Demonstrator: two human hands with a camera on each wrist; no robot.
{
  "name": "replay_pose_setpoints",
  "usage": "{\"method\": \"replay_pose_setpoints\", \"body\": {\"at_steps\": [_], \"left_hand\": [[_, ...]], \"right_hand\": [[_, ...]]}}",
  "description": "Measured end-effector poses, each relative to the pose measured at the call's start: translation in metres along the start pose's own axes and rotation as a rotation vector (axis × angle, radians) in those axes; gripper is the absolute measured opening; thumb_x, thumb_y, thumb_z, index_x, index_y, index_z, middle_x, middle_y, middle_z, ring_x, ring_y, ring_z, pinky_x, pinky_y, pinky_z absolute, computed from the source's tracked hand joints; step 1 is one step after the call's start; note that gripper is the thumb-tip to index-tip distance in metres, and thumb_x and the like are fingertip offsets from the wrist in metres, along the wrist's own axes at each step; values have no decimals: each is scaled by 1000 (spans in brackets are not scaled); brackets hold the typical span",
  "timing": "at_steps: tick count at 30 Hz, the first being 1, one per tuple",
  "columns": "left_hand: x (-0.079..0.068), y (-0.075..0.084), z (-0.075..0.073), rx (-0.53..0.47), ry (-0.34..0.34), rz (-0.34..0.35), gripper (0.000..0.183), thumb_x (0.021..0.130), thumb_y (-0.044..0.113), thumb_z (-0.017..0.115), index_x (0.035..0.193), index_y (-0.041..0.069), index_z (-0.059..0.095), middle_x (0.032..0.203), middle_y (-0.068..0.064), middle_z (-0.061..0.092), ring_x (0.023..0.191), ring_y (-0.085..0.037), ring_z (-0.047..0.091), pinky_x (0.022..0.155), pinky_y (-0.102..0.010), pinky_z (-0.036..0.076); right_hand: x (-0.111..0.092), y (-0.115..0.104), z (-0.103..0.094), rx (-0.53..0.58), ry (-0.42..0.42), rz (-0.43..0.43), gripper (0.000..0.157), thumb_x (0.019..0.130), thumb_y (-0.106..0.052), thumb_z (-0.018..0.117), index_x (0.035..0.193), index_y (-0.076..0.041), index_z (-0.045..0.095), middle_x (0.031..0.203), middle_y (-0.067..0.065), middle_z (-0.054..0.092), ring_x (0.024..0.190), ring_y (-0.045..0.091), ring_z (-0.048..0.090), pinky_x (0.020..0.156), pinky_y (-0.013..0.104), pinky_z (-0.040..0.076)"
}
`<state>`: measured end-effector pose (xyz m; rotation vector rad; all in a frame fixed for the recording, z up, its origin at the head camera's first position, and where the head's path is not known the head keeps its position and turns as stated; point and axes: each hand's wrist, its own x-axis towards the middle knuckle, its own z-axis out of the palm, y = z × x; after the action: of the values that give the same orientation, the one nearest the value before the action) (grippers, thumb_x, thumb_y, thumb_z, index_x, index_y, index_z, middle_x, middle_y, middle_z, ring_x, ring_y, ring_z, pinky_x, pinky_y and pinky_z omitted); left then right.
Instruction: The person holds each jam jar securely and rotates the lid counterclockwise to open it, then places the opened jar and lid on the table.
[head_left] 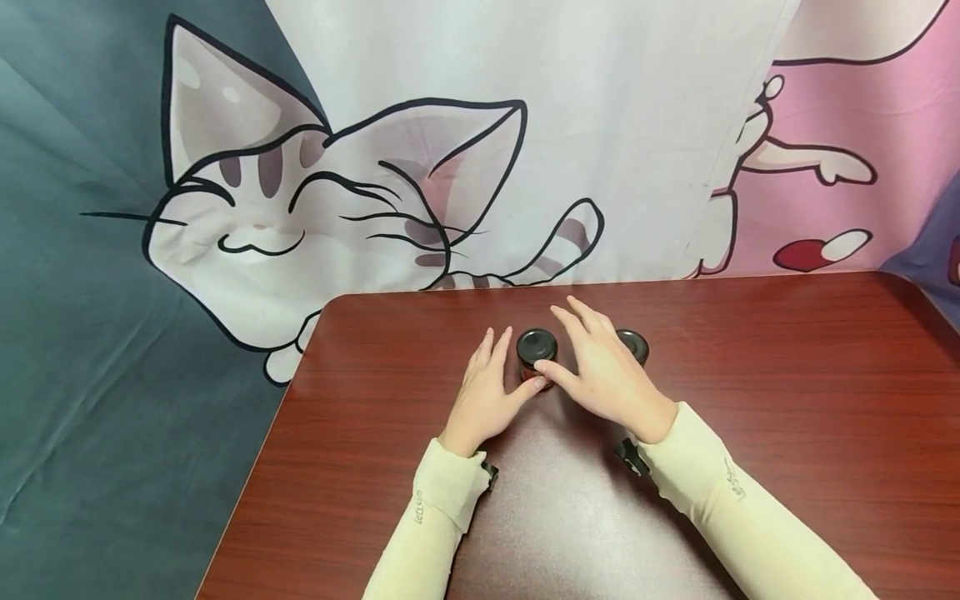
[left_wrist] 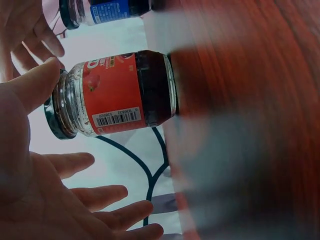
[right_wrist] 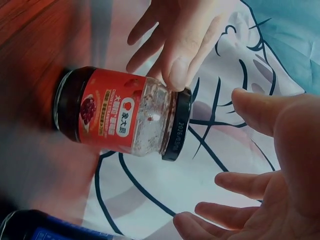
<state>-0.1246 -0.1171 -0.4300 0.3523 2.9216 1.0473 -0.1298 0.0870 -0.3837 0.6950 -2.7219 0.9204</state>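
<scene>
A glass jar (head_left: 537, 346) with a black lid and a red label (right_wrist: 112, 110) stands upright on the table between the two hands. My left hand (head_left: 487, 400) is at its left side, fingers spread. The left thumb (left_wrist: 37, 82) lies by the lid's edge; whether it touches cannot be told. On the other side, my right hand (head_left: 611, 379) has its fingers extended, and in the right wrist view it is apart from the jar. Partly hidden behind this hand is a second black-lidded jar (head_left: 636, 343), whose blue label (left_wrist: 110, 11) shows in the left wrist view.
The reddish-brown wooden table (head_left: 795, 433) has rounded back corners. Behind its far edge hangs a curtain (head_left: 652, 125) printed with a cartoon cat. Dark straps (head_left: 632, 457) are at both wrists, beside the pale sleeves (head_left: 442, 500).
</scene>
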Motion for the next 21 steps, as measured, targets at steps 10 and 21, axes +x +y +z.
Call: {"method": "replay_pose_setpoints", "body": {"at_steps": [10, 21], "left_hand": [[2, 2, 4, -20, 11, -16, 89, 91, 57, 65, 159, 12, 28, 162, -22, 25, 147, -42, 26, 112, -60, 30], [4, 6, 7, -52, 6, -26, 87, 90, 50, 69, 158, 11, 31, 161, -19, 30, 147, -37, 28, 112, -57, 32]], "right_hand": [[6, -6, 7, 6, -14, -2, 73, 92, -36, 73, 147, 3, 45, 152, 26, 40, 138, 43, 39, 111, 55, 34], [11, -11, 15, -9, -21, -1, 72, 90, -35, 75, 145, 3, 47, 146, 24, 47, 134, 41, 43, 109, 53, 36]]}}
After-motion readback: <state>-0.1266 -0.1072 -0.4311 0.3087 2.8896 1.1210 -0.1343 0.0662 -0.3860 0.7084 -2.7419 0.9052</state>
